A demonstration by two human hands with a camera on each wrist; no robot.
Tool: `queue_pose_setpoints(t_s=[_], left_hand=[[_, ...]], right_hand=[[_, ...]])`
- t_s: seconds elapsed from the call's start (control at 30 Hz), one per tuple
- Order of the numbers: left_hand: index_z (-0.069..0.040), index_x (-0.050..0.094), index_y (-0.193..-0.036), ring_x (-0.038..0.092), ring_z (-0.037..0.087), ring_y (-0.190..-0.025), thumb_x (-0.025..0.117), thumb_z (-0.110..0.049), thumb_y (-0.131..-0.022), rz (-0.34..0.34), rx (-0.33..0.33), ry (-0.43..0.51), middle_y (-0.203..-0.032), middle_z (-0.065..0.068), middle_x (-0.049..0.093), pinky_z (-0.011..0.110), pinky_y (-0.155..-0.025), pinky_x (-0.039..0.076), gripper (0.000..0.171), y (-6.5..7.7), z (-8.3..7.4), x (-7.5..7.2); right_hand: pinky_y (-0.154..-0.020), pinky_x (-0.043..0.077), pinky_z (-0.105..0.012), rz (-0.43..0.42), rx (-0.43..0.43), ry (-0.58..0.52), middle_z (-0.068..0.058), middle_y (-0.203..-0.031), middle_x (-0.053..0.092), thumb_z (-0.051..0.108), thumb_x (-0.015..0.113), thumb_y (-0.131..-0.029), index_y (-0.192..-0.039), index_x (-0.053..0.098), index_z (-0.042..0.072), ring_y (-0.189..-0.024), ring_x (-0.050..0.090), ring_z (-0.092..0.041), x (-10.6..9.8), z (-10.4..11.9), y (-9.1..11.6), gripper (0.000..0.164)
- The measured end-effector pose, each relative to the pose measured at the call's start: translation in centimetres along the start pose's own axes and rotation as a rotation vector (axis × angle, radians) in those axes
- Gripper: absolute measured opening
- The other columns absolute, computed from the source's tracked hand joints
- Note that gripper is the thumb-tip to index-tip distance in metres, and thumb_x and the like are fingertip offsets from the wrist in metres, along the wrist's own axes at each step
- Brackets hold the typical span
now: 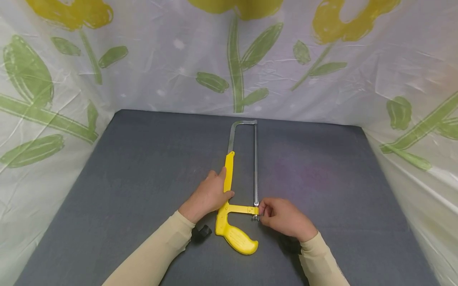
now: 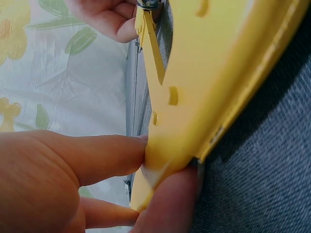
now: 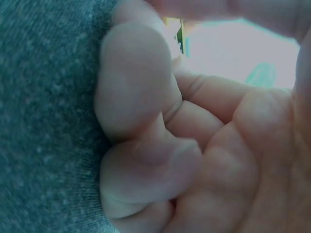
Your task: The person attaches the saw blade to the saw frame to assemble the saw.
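A hacksaw [image 1: 237,234] with a yellow frame and handle lies on the dark cloth, its handle towards me. Its silvery blade [image 1: 255,163] runs along the right side, and a small wing nut [image 1: 255,217] sits at the near end. My left hand [image 1: 209,194] grips the yellow frame above the handle; in the left wrist view the thumb and fingers [image 2: 112,155] pinch its edges. At the short yellow arm by the wing nut, my right hand [image 1: 286,218] holds the hacksaw's end with curled fingers [image 3: 136,77]. Those fingers hide the exact contact point in the right wrist view.
The dark grey cloth [image 1: 161,151] covers the table. A pale curtain [image 1: 150,71] with yellow flowers and green leaves hangs behind and at both sides. A black strap piece [image 1: 202,233] shows by my left wrist.
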State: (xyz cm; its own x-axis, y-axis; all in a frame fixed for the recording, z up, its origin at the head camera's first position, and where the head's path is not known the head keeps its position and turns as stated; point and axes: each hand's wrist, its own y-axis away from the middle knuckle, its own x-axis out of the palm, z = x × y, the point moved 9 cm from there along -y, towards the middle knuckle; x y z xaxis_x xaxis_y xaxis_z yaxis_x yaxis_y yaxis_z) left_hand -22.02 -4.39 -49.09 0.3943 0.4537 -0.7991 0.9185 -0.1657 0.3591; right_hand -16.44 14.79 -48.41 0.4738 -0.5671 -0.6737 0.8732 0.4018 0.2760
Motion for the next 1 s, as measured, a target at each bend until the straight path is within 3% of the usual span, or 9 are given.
queue_pose_setpoints(t_s=[0.2, 0.4, 0.7, 1.0], left_hand=[[-0.007, 0.027, -0.172, 0.064, 0.024, -0.092, 0.079, -0.033, -0.099, -0.003, 0.004, 0.0, -0.147, 0.026, 0.051, 0.038, -0.082, 0.06, 0.093, -0.05, -0.17, -0.04], [-0.007, 0.028, -0.172, 0.064, 0.024, -0.091, 0.08, -0.034, -0.099, -0.003, 0.017, -0.003, -0.145, 0.026, 0.052, 0.038, -0.081, 0.059, 0.093, -0.11, -0.35, -0.01], [-0.008, 0.028, -0.172, 0.064, 0.024, -0.094, 0.08, -0.034, -0.099, 0.008, -0.009, -0.006, -0.147, 0.025, 0.05, 0.039, -0.084, 0.06, 0.094, -0.08, -0.1, 0.09], [-0.008, 0.029, -0.172, 0.063, 0.023, -0.091, 0.081, -0.033, -0.099, 0.006, -0.011, -0.002, -0.143, 0.024, 0.052, 0.037, -0.082, 0.06, 0.093, 0.03, -0.03, 0.08]], right_hand=[[-0.059, 0.038, -0.024, -0.012, 0.0, 0.025, 0.01, -0.069, 0.056, 0.008, 0.075, -0.089, -0.091, 0.07, 0.014, -0.06, 0.048, -0.005, -0.17, 0.15, -0.06, 0.008], [-0.057, 0.039, -0.024, 0.011, -0.011, 0.034, 0.01, -0.068, 0.056, 0.011, 0.08, -0.086, -0.092, 0.068, 0.016, -0.058, 0.048, -0.005, -0.14, 0.3, 0.11, 0.015], [-0.054, 0.035, -0.025, -0.011, 0.055, 0.054, 0.01, -0.063, 0.051, 0.049, 0.085, -0.09, -0.083, 0.064, 0.025, -0.056, 0.046, -0.007, 0.15, 0.08, 0.07, 0.033], [-0.055, 0.035, -0.025, -0.043, 0.043, 0.083, 0.011, -0.062, 0.05, 0.044, 0.082, -0.093, -0.079, 0.063, 0.025, -0.056, 0.045, -0.007, 0.22, 0.0, -0.16, 0.03]])
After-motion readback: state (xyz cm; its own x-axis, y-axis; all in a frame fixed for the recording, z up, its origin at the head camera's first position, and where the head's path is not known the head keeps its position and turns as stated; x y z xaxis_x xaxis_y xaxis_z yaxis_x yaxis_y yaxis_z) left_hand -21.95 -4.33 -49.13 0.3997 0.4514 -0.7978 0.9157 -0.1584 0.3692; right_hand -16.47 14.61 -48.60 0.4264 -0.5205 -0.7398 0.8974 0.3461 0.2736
